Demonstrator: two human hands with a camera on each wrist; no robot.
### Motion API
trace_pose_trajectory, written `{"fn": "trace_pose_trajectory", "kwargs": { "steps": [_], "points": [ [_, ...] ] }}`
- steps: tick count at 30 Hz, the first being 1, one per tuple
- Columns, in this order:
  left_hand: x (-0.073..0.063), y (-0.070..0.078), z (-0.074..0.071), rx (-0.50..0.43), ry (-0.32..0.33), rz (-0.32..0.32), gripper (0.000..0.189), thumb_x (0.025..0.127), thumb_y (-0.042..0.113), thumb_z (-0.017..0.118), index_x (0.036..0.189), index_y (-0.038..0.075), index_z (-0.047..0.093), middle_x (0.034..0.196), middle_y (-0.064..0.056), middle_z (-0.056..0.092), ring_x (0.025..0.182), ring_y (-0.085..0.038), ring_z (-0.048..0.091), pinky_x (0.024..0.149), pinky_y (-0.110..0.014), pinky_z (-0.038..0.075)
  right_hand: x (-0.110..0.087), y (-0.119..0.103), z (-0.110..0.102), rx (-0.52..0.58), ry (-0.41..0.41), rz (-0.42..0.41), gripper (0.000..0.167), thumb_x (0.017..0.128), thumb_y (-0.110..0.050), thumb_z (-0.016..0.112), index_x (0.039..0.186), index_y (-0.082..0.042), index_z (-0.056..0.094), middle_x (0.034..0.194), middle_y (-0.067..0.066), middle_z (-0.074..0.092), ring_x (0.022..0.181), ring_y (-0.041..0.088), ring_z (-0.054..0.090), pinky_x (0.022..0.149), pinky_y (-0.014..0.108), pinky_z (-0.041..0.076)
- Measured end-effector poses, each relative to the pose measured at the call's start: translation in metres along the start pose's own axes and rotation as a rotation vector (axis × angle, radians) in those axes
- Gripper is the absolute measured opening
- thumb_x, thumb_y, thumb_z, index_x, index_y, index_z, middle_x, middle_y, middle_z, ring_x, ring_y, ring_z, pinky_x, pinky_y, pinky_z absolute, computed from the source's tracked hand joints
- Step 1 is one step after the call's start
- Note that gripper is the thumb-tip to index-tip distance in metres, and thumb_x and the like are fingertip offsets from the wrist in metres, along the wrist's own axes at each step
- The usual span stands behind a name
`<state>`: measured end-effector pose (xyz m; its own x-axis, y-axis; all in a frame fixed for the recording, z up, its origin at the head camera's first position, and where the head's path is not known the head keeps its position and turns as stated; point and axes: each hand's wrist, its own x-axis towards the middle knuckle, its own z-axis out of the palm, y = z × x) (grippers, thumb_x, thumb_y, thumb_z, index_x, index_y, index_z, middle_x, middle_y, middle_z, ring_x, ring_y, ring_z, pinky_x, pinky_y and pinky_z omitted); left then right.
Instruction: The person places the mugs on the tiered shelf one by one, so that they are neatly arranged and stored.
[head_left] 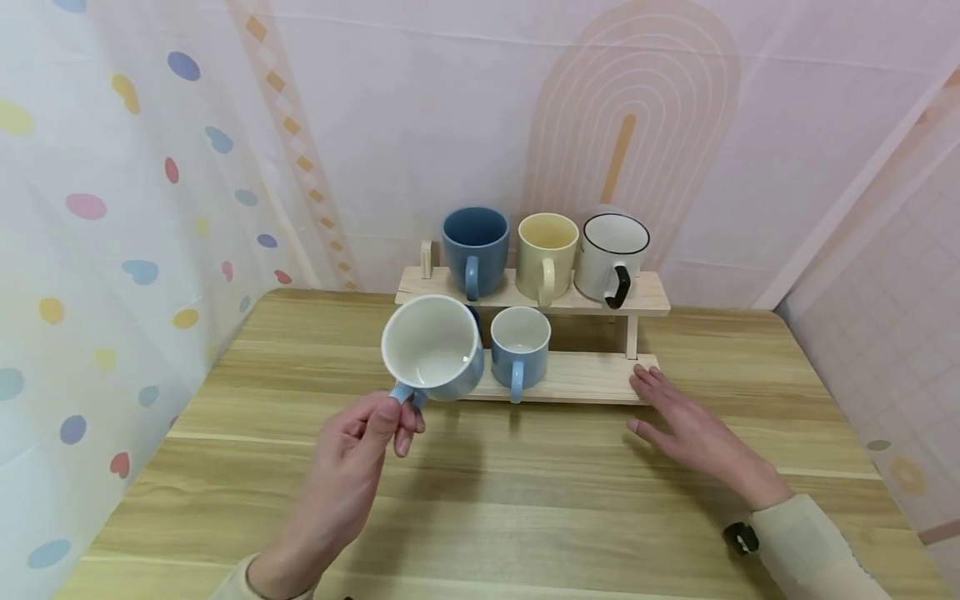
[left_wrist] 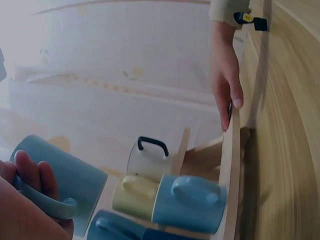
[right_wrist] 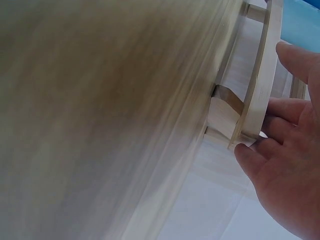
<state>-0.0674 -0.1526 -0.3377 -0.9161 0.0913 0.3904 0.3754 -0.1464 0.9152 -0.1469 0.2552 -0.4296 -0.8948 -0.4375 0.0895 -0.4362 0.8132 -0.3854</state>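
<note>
My left hand [head_left: 348,475] grips the handle of a light blue mug [head_left: 427,346] with a white inside. That mug is held up in front of the left part of a two-tier wooden rack, its mouth tilted toward the head camera. Beside it, a smaller light blue mug [head_left: 521,360] stands on the rack's lower shelf [head_left: 592,379], handle facing front. A dark blue item [head_left: 475,318] behind the held mug is mostly hidden. My right hand [head_left: 690,433] touches the right end of the lower shelf, fingers fairly straight; the right wrist view shows the fingers along the board's end [right_wrist: 257,120].
On the upper shelf [head_left: 652,296] stand a blue mug [head_left: 480,254], a pale yellow mug [head_left: 536,271] and a white mug [head_left: 600,271] with black rim and handle. The rack sits toward the back of a wooden table [head_left: 540,517]. Patterned curtains [head_left: 420,108] hang behind and at both sides.
</note>
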Motion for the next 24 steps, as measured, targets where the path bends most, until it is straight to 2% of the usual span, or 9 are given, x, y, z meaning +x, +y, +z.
{"fn": "trace_pose_trajectory", "kwargs": {
  "steps": [4,11,15,24],
  "points": [
    [0.004,-0.002,0.013,-0.011,-0.034,-0.002,0.033,0.110,0.007,0.045,0.087,-0.009,0.060,0.071,0.002,0.054,0.079,-0.018,0.056,0.082,-0.028,0.047,0.000,0.000,0.000,0.000,-0.001,0.000,0.070,0.103,-0.037,0.066,0.154,0.005,0.042,0.166,0.021,0.029,0.151,0.046,0.027,0.118,0.063,0.029],
    [0.012,-0.009,0.035,-0.018,-0.087,-0.040,0.036,0.111,0.012,0.046,0.088,-0.011,0.061,0.073,0.004,0.055,0.071,-0.015,0.053,0.079,-0.027,0.046,0.000,0.000,-0.001,0.006,-0.006,0.003,0.070,0.103,-0.036,0.066,0.154,0.005,0.041,0.166,0.021,0.029,0.151,0.046,0.027,0.118,0.063,0.028],
    [0.015,-0.015,0.045,-0.026,-0.106,-0.064,0.037,0.111,0.014,0.048,0.089,-0.013,0.060,0.073,0.004,0.055,0.072,-0.014,0.054,0.080,-0.026,0.046,0.000,0.000,-0.001,0.011,-0.006,0.002,0.070,0.103,-0.036,0.066,0.155,0.005,0.041,0.166,0.021,0.028,0.151,0.046,0.026,0.118,0.063,0.027],
    [0.022,-0.032,0.069,-0.032,-0.145,-0.170,0.035,0.111,0.019,0.051,0.091,-0.008,0.062,0.074,0.000,0.056,0.080,-0.017,0.055,0.082,-0.026,0.046,0.000,0.002,0.000,0.012,-0.002,0.001,0.070,0.102,-0.035,0.067,0.154,0.005,0.042,0.166,0.021,0.029,0.151,0.046,0.026,0.118,0.062,0.028]
  ]
}}
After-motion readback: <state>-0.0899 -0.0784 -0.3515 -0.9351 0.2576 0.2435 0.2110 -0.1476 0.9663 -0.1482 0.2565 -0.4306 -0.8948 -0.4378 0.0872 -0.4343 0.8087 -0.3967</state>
